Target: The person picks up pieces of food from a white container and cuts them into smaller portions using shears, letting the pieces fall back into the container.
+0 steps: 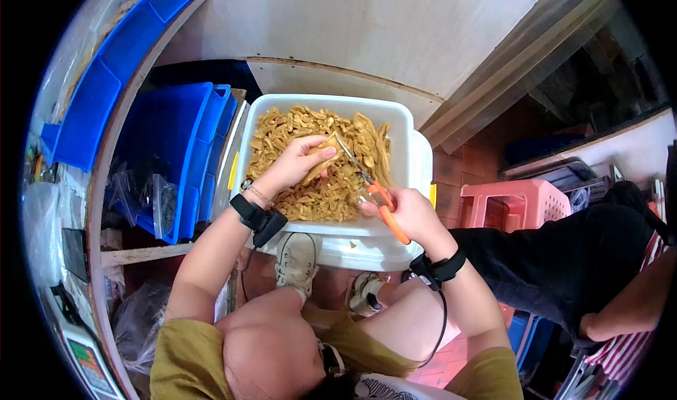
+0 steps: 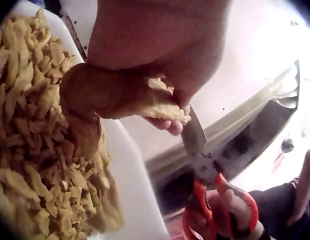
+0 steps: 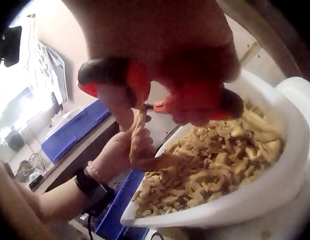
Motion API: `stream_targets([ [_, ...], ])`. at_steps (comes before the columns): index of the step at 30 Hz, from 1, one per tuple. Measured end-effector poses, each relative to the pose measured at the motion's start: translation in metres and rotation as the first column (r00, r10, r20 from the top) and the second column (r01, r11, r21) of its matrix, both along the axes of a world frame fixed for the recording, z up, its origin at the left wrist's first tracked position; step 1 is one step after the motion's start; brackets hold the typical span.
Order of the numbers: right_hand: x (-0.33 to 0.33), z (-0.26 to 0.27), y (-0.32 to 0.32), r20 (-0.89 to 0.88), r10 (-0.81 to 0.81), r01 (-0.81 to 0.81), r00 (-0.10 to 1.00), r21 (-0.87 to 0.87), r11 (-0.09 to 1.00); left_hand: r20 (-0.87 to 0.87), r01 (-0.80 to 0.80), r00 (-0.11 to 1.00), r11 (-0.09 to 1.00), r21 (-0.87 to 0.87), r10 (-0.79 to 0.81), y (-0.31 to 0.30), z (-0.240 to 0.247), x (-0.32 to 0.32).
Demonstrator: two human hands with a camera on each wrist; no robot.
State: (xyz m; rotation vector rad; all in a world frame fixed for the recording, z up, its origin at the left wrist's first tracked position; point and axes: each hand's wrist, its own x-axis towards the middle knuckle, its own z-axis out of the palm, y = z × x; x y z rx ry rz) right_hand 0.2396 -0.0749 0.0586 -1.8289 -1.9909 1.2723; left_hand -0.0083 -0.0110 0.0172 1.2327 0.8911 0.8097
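My left hand (image 1: 300, 162) grips a folded, soft yellow-brown strip (image 2: 127, 97), thumb on top, above a white plastic tub (image 1: 338, 101). In the left wrist view, the strip's ragged end sticks out past the thumb and fingertips. Orange-handled scissors (image 1: 386, 204) are in my right hand (image 1: 416, 217), fingers through the handle loops. Their metal blades (image 2: 194, 132) reach up to the strip's end, close beside the left fingertips. Below both hands, a heap of cut yellow-brown pieces (image 1: 303, 206) fills much of the tub, with longer uncut strips (image 1: 374, 143) along its right side.
Under the tub is a white lid or larger container (image 1: 381, 255), between the person's shoes (image 1: 297, 262). Blue bins (image 1: 166, 139) stand on the left, near a shelf. To the right are a pink stool (image 1: 518, 199) and another person's dark-clad leg (image 1: 543, 259). A pale panel (image 1: 367, 26) rises behind.
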Motion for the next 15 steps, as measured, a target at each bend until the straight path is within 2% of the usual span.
stream_targets([
  [2,-0.001,0.014,-0.001,0.149,0.074,-0.076,0.986,0.009,0.997,-0.023,0.044,0.999,0.999,0.002,-0.044,0.000,0.004,0.000],
  [3,0.001,0.006,0.001,0.147,0.061,-0.063,0.987,0.010,0.998,-0.054,0.118,0.992,0.993,-0.007,-0.118,0.000,0.002,0.001],
  [4,0.004,-0.008,-0.001,0.162,0.096,-0.110,0.982,0.078,0.991,-0.081,0.191,0.978,0.981,-0.026,-0.192,-0.002,-0.001,0.003],
  [5,0.007,-0.017,-0.002,0.182,0.133,-0.161,0.974,0.146,0.976,-0.102,0.195,0.974,0.977,-0.086,-0.203,-0.002,-0.004,0.003],
  [9,0.001,0.001,-0.001,0.186,0.121,-0.134,0.975,0.054,0.990,-0.124,0.225,0.965,0.973,-0.057,-0.231,0.000,-0.003,0.002],
  [11,-0.002,0.006,-0.001,0.093,0.085,-0.084,0.992,-0.017,0.996,-0.142,0.184,0.973,0.983,0.014,-0.180,0.000,0.000,0.000],
  [15,-0.001,-0.010,-0.004,0.046,-0.001,0.001,0.999,0.005,1.000,-0.206,0.164,0.966,0.986,0.024,-0.155,0.006,0.005,-0.004],
])
